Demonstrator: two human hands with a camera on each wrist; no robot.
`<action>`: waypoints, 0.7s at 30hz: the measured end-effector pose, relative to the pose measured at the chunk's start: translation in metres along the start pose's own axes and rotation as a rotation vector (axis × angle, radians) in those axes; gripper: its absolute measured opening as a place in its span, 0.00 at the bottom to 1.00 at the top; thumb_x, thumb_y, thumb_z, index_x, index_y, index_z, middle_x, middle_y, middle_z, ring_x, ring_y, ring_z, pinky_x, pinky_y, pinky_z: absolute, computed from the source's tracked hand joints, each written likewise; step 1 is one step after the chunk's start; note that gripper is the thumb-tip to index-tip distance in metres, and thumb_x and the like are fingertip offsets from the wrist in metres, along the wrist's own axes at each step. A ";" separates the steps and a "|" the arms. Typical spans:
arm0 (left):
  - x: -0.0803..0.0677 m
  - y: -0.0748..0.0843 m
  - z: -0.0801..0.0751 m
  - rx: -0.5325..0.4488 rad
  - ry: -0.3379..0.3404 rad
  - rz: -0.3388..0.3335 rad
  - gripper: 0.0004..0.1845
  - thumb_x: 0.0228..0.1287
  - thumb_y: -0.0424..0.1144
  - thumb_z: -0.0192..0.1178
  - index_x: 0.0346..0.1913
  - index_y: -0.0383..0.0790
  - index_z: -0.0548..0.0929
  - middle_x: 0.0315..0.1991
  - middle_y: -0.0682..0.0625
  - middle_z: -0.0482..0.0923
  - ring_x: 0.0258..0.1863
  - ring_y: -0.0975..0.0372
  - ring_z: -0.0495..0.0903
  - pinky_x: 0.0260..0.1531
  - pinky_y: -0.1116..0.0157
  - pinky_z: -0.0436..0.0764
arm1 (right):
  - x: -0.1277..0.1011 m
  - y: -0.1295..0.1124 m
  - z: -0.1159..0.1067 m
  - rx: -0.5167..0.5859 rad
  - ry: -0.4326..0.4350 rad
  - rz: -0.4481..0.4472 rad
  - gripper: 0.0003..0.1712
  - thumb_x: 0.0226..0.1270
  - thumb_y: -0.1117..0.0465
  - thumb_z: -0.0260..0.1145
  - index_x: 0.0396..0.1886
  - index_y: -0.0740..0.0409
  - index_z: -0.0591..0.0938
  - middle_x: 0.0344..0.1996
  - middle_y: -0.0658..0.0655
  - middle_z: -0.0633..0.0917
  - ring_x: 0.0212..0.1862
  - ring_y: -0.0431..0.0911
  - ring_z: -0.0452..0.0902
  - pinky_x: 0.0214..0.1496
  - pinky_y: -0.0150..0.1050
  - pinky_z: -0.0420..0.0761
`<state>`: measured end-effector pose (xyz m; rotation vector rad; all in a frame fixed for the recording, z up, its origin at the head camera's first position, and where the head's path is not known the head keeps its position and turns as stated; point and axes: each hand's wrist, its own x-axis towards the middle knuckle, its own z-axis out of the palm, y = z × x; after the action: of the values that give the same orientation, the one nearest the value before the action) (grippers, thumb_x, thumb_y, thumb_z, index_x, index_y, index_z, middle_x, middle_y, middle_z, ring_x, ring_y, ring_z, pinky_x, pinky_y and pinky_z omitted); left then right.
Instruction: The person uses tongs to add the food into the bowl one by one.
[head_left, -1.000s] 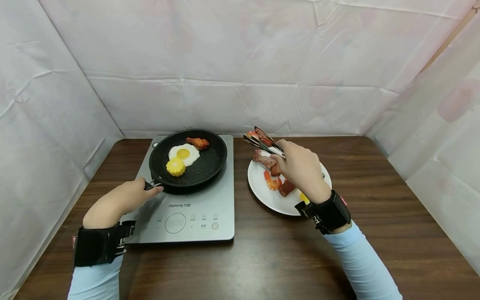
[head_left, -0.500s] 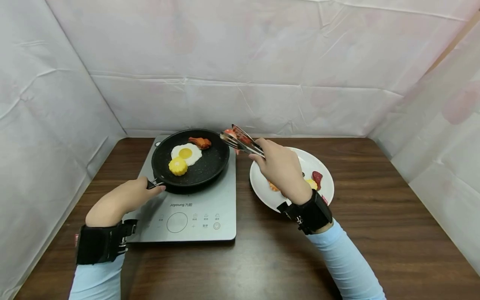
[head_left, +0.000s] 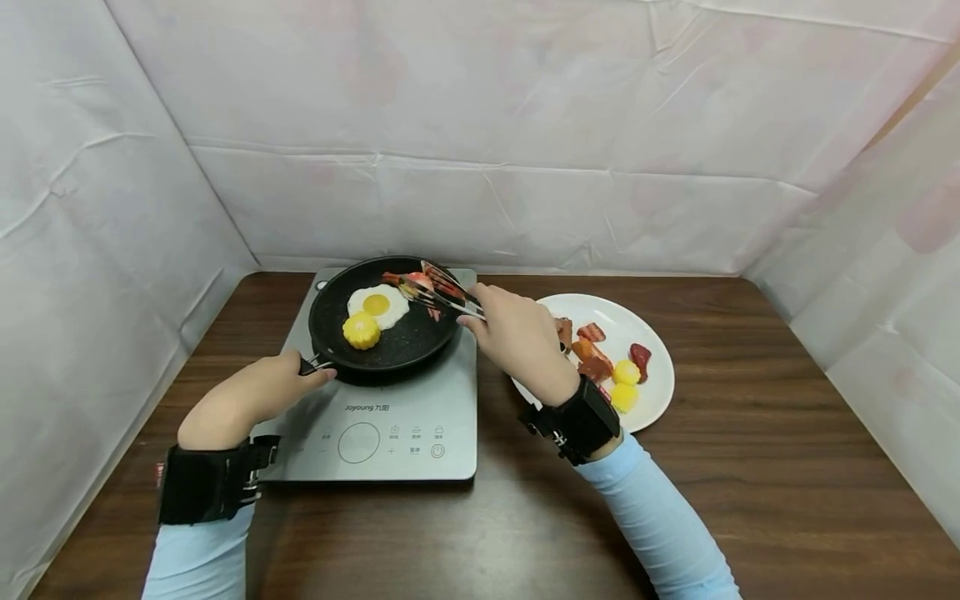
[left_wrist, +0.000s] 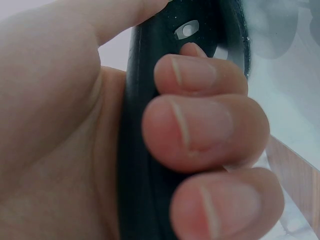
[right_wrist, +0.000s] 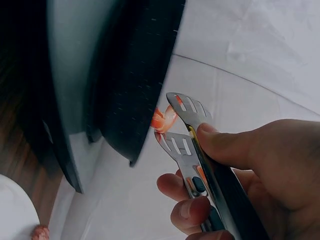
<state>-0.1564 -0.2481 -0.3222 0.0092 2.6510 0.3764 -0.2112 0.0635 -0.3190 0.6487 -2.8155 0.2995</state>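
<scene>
A black frying pan (head_left: 408, 337) sits on a grey induction cooker (head_left: 390, 425). In it lie a fried egg (head_left: 377, 304), a yellow corn piece (head_left: 362, 331) and a brown piece of meat at the far rim. My left hand (head_left: 255, 392) grips the pan handle (left_wrist: 145, 150), fingers (left_wrist: 200, 127) curled round it. My right hand (head_left: 517, 337) holds metal tongs (head_left: 442, 292), which pinch an orange shrimp (right_wrist: 162, 119) over the pan's right side. The tongs (right_wrist: 187, 132) show closed on the shrimp in the right wrist view.
A white plate (head_left: 652, 400) right of the cooker carries several pieces of meat and yellow corn. The dark wooden table (head_left: 750, 467) is walled by white sheets at the back and both sides. The cooker's control panel (head_left: 375, 442) faces me.
My right hand has carried the tongs with the shrimp leftward from above the plate to above the pan. My left hand has stayed on the pan handle.
</scene>
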 end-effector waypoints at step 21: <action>0.000 0.003 -0.002 0.001 0.000 -0.018 0.44 0.80 0.59 0.42 0.64 0.10 0.62 0.58 0.18 0.73 0.53 0.35 0.81 0.49 0.42 0.81 | 0.003 -0.015 0.022 -0.045 0.003 -0.001 0.23 0.76 0.45 0.62 0.57 0.57 0.82 0.44 0.58 0.86 0.34 0.52 0.84 0.28 0.47 0.78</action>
<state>-0.1575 -0.2454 -0.3199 -0.0145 2.6491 0.3694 -0.2114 0.0434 -0.3371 0.6390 -2.8108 0.2355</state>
